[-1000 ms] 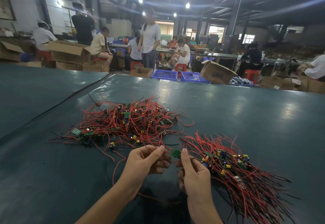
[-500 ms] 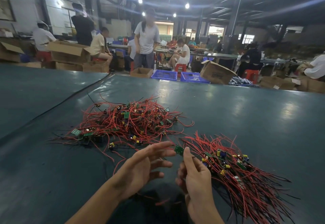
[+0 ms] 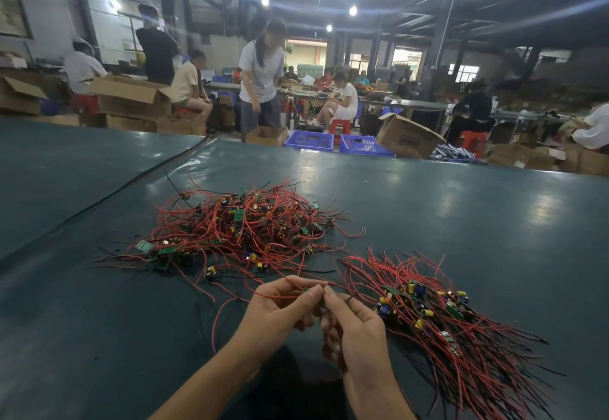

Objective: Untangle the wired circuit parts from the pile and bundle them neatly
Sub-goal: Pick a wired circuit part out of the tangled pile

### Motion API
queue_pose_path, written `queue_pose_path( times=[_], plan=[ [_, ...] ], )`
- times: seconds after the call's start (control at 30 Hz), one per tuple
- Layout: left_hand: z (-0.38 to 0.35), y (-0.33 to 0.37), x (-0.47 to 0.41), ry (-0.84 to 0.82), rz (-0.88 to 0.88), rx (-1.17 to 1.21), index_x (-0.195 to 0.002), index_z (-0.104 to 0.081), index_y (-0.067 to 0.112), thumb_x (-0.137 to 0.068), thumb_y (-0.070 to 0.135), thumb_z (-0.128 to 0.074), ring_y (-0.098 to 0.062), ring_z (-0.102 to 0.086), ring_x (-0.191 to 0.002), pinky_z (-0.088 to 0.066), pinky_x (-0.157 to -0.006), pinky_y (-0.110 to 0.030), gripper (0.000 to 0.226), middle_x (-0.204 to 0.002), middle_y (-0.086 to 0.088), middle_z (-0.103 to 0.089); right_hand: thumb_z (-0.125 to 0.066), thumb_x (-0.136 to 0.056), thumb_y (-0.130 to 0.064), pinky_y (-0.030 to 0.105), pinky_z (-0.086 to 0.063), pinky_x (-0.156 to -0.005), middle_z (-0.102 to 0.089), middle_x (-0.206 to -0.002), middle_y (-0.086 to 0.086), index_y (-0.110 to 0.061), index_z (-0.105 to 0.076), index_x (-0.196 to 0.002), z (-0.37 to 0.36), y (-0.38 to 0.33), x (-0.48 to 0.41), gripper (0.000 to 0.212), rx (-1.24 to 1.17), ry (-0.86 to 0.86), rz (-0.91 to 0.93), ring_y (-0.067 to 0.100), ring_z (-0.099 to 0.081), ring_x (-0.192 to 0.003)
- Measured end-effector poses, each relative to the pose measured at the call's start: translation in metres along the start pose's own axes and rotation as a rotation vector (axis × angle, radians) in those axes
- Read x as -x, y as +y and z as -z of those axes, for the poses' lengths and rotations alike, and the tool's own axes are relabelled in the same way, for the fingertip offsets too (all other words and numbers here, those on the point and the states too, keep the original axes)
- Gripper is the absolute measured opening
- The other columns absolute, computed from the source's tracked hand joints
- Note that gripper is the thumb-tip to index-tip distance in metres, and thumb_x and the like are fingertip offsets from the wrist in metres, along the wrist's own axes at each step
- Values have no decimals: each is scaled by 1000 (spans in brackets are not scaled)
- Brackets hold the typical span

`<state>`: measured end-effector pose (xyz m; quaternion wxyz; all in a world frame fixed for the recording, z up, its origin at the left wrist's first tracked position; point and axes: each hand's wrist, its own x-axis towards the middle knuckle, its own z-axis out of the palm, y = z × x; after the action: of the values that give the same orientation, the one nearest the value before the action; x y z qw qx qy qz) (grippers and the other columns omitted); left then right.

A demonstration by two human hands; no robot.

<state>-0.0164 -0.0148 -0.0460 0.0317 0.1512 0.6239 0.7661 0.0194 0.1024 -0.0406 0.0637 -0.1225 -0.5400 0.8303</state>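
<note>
Circuit part (image 3: 306, 289) with red wires, pinched at its small green board between the fingertips of the left hand (image 3: 280, 316) and the right hand (image 3: 357, 329), both held close together just above the worktop (image 3: 478, 222). Probably light; wires limp yet springy and prone to snagging, board stiff, solder joints likely fragile. Best gripped at the board, never tugged by the leads. Just to the right, sorted bundle (image 3: 438, 317) with wires combed one way. Farther off, tangled pile (image 3: 244, 225), large and unsorted.
</note>
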Motion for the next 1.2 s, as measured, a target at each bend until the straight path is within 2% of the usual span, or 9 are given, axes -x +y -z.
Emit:
queue_pose_path(
  times=[0.1,0.23,0.4,0.53,0.67,0.8,0.93,1.07,1.2],
  plan=[
    [0,3,1,11,-17,-63,-74,-76,14,-67,31,-73,-16,-64,-63,-51,-60,-24,19,-71,-13,-71,-69,-85,-7,26,-46,-50,-64,-59,11,-4,-71,-87,2,-2,-2,4,32,33,13,19,-57,-51],
    [2,5,-1,46,-6,-27,-72,-71,6,-68,27,-73,-12,-56,-50,-47,-52,-18,21,-56,-5,-62,-71,-71,-27,18,-25,-35,-53,-51,3,-10,-63,-84,8,-11,0,23,-75,-42,-67,10,-37,-34],
    [3,6,-2,73,52,91,-66,-71,13,-62,32,-76,-12,-57,-49,-47,-49,-19,21,-55,-7,-61,-58,-80,-56,21,-33,-36,-70,-82,8,-6,-76,-101,17,-20,6,57,-513,-245,-218,13,-50,-48],
    [1,7,-3,93,128,198,-58,-70,19,-56,35,-77,-10,-56,-46,-45,-45,-18,18,-55,-4,-61,-46,-86,-28,23,-37,-37,-73,-101,10,0,-75,-101,22,-22,7,43,-704,-295,-216,15,-52,-54],
    [-2,6,-1,66,183,273,-61,-71,18,-57,34,-78,-11,-58,-47,-47,-45,-19,18,-58,-3,-62,-57,-79,-13,20,-37,-39,-72,-91,5,-7,-74,-109,14,-17,6,35,-420,-236,-137,10,-53,-53],
    [-4,5,4,-15,132,166,-71,-67,16,-64,39,-77,-17,-59,-56,-52,-55,-24,26,-67,-9,-64,-70,-73,-25,31,-58,-61,-76,-81,10,-17,-81,-85,0,-4,5,19,-68,-91,25,20,-71,-68],
    [-6,4,4,-13,76,44,-81,-61,9,-62,39,-77,-14,-55,-54,-48,-56,-25,39,-62,-3,-62,-65,-69,-43,21,-38,-38,-61,-52,-2,-30,-81,-75,-3,0,7,22,135,-9,181,7,-46,-41],
    [-6,3,4,25,27,-24,-82,-64,7,-69,28,-75,-14,-64,-59,-52,-56,-22,28,-66,-6,-69,-70,-71,-39,32,-57,-62,-75,-74,6,-26,-81,-76,-2,3,5,19,79,34,144,19,-72,-67],
    [-7,-1,4,42,15,-58,-78,-60,5,-84,3,-69,-16,-63,-59,-53,-55,-24,11,-66,-11,-68,-71,-80,-26,37,-58,-72,-76,-83,12,-19,-82,-78,0,6,1,13,9,40,73,26,-74,-81]
  ],
)
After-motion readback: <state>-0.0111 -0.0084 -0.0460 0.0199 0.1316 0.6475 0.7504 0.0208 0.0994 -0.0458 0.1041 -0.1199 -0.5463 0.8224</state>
